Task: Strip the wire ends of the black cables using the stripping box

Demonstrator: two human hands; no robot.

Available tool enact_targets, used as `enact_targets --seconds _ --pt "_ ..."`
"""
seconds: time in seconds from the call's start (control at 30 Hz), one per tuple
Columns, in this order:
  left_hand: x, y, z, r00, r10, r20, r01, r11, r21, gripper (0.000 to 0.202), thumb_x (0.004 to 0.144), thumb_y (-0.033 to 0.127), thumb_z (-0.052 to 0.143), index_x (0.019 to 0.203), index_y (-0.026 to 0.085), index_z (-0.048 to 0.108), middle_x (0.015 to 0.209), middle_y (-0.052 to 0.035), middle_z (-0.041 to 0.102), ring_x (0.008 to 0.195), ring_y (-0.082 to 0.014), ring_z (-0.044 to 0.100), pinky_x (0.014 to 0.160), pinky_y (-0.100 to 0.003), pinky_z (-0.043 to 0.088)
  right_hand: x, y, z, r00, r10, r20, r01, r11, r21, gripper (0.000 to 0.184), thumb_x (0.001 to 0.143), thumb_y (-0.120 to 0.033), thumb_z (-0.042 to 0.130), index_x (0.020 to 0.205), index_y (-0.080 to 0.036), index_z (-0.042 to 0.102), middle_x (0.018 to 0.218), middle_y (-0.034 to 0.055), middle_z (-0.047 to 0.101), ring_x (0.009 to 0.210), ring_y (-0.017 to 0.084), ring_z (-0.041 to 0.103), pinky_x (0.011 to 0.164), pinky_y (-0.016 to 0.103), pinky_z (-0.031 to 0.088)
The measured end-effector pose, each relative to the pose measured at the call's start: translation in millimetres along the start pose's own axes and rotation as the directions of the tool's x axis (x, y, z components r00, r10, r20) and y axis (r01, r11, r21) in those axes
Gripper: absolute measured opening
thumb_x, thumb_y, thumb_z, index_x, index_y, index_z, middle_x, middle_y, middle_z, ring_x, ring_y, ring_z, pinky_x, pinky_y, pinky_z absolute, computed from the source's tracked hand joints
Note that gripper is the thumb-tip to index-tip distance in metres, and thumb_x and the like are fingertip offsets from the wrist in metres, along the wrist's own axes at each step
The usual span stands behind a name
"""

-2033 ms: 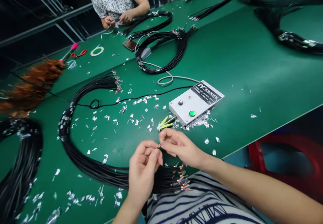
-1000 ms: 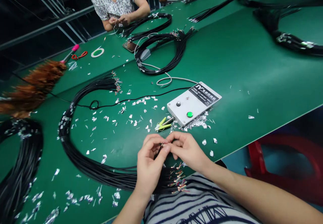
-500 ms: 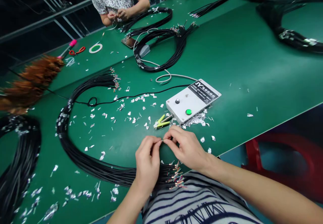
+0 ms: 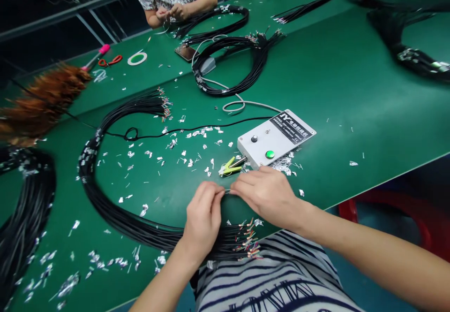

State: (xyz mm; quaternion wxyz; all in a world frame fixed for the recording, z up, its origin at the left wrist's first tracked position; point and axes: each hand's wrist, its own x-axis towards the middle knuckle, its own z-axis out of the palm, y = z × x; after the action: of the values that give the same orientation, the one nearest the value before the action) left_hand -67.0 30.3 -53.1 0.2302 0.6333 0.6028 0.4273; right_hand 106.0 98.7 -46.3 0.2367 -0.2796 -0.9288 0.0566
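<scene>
My left hand (image 4: pixel 204 216) is closed in a pinch above the stripped end of a black cable bundle (image 4: pixel 140 232). My right hand (image 4: pixel 267 194) pinches just across from it. A short stretch of thin pale wire (image 4: pixel 227 191) spans the small gap between the fingertips, held from both sides. Whether it belongs to one of the bundle's cables is hidden by my fingers. Coloured wire ends (image 4: pixel 249 244) fan out below my hands at the table edge. Just beyond them lies a grey control box (image 4: pixel 253 148) with a green button, and a yellow-green clip (image 4: pixel 230 166) at its shaft.
Foil scraps (image 4: pixel 190 162) litter the green table (image 4: pixel 333 87). More cable coils lie around, including one coil (image 4: pixel 260 68) farther back. A brown duster (image 4: pixel 52 96), red scissors (image 4: pixel 110 61) and tape roll (image 4: pixel 137 58) are left. A co-worker (image 4: pixel 172 2) sits opposite; a red stool (image 4: pixel 386 213) stands right.
My right hand has turned more palm-down, its fingertips drawing slightly away from the left ones, so more wire shows between them. The camera view has shifted a little.
</scene>
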Motion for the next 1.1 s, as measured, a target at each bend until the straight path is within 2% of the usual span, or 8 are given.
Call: enact_targets --seconds 0.13,0.23,0.3,0.4,0.67,0.83,1.0,1.1 --pt "7.4 -7.6 -1.7 0.968 -0.246 -0.052 0.239 0.964 -0.114 0.008 0.090 0.021 0.056 0.083 0.019 0.061 0.074 -0.0004 0.063 0.066 -0.0133 0.061 0.060 -0.023 0.048 16.5 18.1 -7.6 0.999 0.027 0.022 -0.023 0.984 -0.177 0.014 0.093 -0.024 0.064 0.103 -0.015 0.067 0.108 0.0055 0.073 0.097 0.022 0.058 0.074 0.035 0.031" --pt "12.7 -10.4 1.2 0.943 -0.329 -0.056 0.315 0.933 -0.174 0.010 0.088 0.026 0.057 0.082 0.019 0.060 0.073 -0.0006 0.062 0.066 -0.0137 0.061 0.061 -0.024 0.048 29.6 28.8 -3.2 0.989 0.000 0.146 0.036 0.969 -0.246 0.010 0.090 -0.015 0.064 0.099 -0.017 0.067 0.105 0.0051 0.073 0.104 0.023 0.055 0.079 0.036 0.029" --pt "14.9 -11.3 3.8 0.937 -0.343 -0.068 0.327 0.928 -0.176 0.011 0.087 0.027 0.058 0.081 0.018 0.060 0.073 -0.0012 0.062 0.067 -0.0142 0.061 0.061 -0.025 0.048 34.7 33.0 1.3 0.978 -0.016 0.209 0.070 0.964 -0.255 0.008 0.089 -0.011 0.063 0.086 -0.018 0.066 0.089 0.0032 0.072 0.099 0.022 0.054 0.077 0.036 0.027" --pt "16.8 -13.6 7.6 0.935 -0.341 -0.094 0.326 0.934 -0.146 0.011 0.086 0.027 0.058 0.080 0.018 0.060 0.074 -0.0019 0.062 0.068 -0.0147 0.061 0.062 -0.026 0.048 37.2 35.7 5.1 0.978 -0.037 0.204 0.092 0.960 -0.265 0.016 0.088 -0.010 0.062 0.074 -0.019 0.064 0.073 0.0020 0.065 0.090 0.021 0.053 0.076 0.037 0.025" --pt "22.3 -16.7 15.4 0.941 -0.329 -0.073 0.321 0.941 -0.108 0.010 0.086 0.025 0.056 0.078 0.019 0.058 0.076 -0.0023 0.063 0.067 -0.0151 0.060 0.061 -0.026 0.046 38.5 36.7 2.9 0.981 -0.044 0.188 0.094 0.958 -0.269 0.020 0.088 -0.008 0.059 0.072 -0.018 0.065 0.069 0.0021 0.064 0.084 0.020 0.052 0.078 0.038 0.023" --pt "24.0 -14.3 16.8 0.940 -0.332 -0.072 0.322 0.939 -0.124 0.010 0.085 0.025 0.057 0.077 0.019 0.058 0.075 -0.0022 0.063 0.066 -0.0151 0.060 0.060 -0.026 0.046 38.8 34.1 1.4 0.976 -0.027 0.217 0.088 0.958 -0.274 0.020 0.089 -0.009 0.058 0.074 -0.019 0.065 0.072 0.0027 0.065 0.088 0.022 0.053 0.081 0.039 0.024" --pt "23.5 -16.4 16.4 0.936 -0.342 -0.082 0.330 0.935 -0.128 0.009 0.085 0.026 0.058 0.078 0.019 0.059 0.076 -0.0029 0.064 0.067 -0.0154 0.060 0.059 -0.025 0.046 40.6 31.5 -2.2 0.965 0.003 0.263 0.057 0.974 -0.221 0.009 0.088 -0.013 0.061 0.084 -0.019 0.066 0.089 0.0056 0.071 0.098 0.025 0.056 0.085 0.043 0.027" --pt "23.1 -17.7 16.2 0.936 -0.344 -0.080 0.331 0.933 -0.141 0.010 0.085 0.027 0.058 0.079 0.019 0.059 0.077 -0.0029 0.064 0.067 -0.0150 0.060 0.059 -0.024 0.046 30.8 35.5 -14.6 0.989 -0.017 0.146 0.037 0.991 -0.130 0.009 0.091 -0.020 0.061 0.100 -0.018 0.064 0.106 0.0074 0.073 0.108 0.026 0.058 0.090 0.044 0.029"
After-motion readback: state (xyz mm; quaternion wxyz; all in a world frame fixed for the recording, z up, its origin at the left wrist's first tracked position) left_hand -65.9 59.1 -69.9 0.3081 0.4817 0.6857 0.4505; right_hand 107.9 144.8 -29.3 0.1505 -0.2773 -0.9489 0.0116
